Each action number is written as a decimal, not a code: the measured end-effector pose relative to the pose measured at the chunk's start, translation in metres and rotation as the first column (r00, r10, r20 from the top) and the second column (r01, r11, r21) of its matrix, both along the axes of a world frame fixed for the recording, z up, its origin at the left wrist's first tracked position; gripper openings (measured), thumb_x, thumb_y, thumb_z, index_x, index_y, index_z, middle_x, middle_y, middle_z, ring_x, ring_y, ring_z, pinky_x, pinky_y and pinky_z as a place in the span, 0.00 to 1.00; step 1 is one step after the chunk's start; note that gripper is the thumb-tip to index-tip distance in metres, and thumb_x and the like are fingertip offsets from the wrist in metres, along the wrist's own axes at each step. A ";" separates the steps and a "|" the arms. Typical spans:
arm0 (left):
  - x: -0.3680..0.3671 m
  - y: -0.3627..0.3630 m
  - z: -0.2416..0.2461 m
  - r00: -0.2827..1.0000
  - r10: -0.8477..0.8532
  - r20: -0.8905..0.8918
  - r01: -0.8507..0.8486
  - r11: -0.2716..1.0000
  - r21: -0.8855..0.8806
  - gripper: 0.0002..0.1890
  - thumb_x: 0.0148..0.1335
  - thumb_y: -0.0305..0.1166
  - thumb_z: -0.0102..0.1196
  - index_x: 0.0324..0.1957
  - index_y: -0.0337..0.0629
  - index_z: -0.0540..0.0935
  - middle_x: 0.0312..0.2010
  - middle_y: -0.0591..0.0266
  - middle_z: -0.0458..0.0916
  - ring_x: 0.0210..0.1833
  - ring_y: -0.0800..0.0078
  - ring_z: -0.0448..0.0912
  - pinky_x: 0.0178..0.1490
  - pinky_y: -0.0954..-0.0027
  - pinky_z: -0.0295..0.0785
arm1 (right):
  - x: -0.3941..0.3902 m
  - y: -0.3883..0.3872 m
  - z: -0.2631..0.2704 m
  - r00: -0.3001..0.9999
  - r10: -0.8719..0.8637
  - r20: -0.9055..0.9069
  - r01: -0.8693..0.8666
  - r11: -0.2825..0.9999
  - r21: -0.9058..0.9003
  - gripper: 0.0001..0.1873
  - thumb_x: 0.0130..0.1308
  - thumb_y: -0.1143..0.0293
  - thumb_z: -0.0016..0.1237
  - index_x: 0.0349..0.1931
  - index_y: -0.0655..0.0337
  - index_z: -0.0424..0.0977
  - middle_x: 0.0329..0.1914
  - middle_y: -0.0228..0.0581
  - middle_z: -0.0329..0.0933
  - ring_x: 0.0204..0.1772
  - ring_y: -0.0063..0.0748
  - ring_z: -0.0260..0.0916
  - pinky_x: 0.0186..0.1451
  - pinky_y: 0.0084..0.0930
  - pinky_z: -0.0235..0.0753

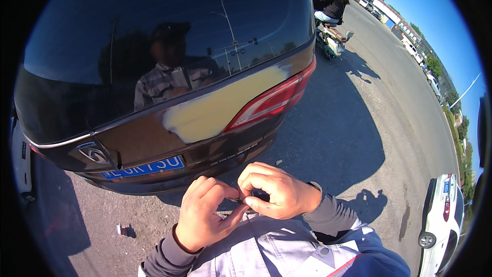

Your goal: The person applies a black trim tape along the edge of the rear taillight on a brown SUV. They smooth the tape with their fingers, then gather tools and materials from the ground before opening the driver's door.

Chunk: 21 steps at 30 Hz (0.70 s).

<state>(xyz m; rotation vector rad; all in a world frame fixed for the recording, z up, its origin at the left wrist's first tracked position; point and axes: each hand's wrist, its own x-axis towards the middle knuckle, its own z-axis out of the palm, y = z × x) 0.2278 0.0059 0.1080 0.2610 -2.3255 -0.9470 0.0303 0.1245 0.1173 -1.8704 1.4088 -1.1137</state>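
My left hand (pixel 207 211) and my right hand (pixel 278 194) meet fingertip to fingertip in front of my grey work jacket (pixel 250 248). Thumbs and forefingers pinch a small dark thing (pixel 239 200) between them; the fingers cover most of it, so its kind cannot be told. Just beyond stands the rear of a dark brown car. Its tailgate (pixel 134 134) carries a broad patch of yellowish filler (pixel 207 111), grey at the edges, that borders the red tail light (pixel 269 102). The rear window (pixel 153 38) above reflects a person in a cap.
A small red-and-white scrap (pixel 122 230) lies on the asphalt at the left. People ride a scooter (pixel 329 40) on the road beyond the car's right side. A white car (pixel 442 223) stands at the right, another white vehicle (pixel 21 157) at the far left.
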 end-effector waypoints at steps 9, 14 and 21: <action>-0.038 0.012 0.003 0.988 0.119 0.097 -0.113 0.991 -0.067 0.11 0.45 0.25 0.76 0.28 0.45 0.83 0.28 0.66 0.83 0.32 0.63 0.77 0.39 0.64 0.70 | -0.049 -0.010 -0.011 0.990 0.117 0.074 -0.111 0.991 -0.075 0.14 0.64 0.77 0.60 0.49 0.66 0.77 0.45 0.42 0.75 0.48 0.41 0.74 0.53 0.35 0.75; -0.066 0.020 0.016 0.962 0.227 0.149 -0.220 0.973 -0.063 0.11 0.45 0.21 0.74 0.28 0.43 0.83 0.29 0.64 0.83 0.33 0.62 0.77 0.38 0.64 0.70 | -0.109 -0.003 -0.013 0.942 0.062 0.330 -0.071 0.997 0.016 0.36 0.66 0.75 0.56 0.76 0.66 0.63 0.55 0.41 0.75 0.56 0.31 0.73 0.63 0.31 0.75; -0.103 0.037 0.046 0.918 0.395 0.045 -0.397 0.915 0.067 0.10 0.47 0.16 0.69 0.30 0.35 0.82 0.30 0.58 0.83 0.35 0.65 0.79 0.41 0.68 0.72 | -0.206 -0.012 -0.081 0.912 0.034 0.409 -0.114 0.978 0.173 0.36 0.66 0.71 0.55 0.75 0.64 0.63 0.65 0.47 0.75 0.66 0.39 0.74 0.72 0.37 0.73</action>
